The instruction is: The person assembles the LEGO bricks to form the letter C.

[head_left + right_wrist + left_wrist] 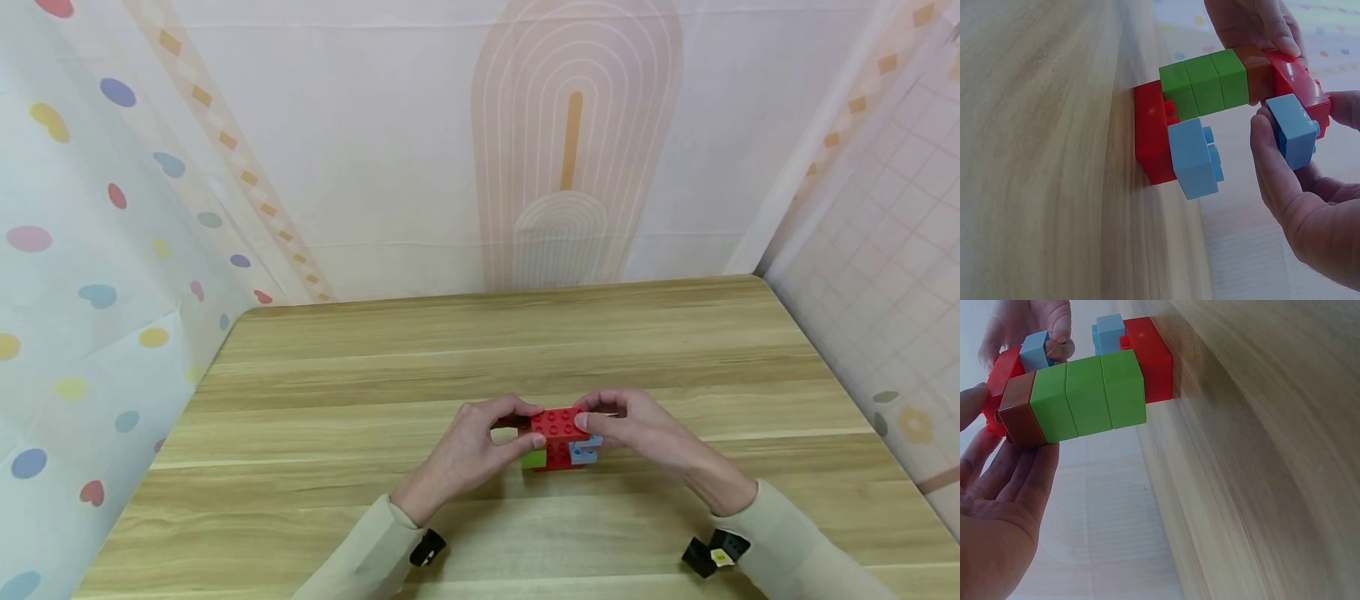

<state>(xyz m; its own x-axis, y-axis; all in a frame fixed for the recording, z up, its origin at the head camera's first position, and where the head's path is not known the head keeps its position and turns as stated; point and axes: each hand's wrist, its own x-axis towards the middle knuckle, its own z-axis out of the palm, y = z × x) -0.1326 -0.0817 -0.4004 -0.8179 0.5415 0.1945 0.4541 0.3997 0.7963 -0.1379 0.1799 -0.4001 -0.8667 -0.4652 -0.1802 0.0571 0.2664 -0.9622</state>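
Observation:
A small toy-brick structure stands on the table. Its red bottom brick [1150,131] carries a column of green bricks [1204,87] with a brown brick [1254,72] above them. Across the top lies a studded red brick [555,423]. Under that brick's right end is a light blue brick [1294,122]; a second light blue brick [1194,153] sits on the bottom brick, with a gap between the two. My left hand [476,437] grips the top red brick's left end, fingers behind and thumb in front. With thumb on red and fingers beneath, my right hand [645,425] pinches the upper blue brick against the top brick.
The wooden table [360,367] extends around the structure on all sides. Behind it hangs a patterned cloth backdrop [375,150], with a dotted cloth on the left. Each sleeve has a black wrist camera [427,547] near the cuff.

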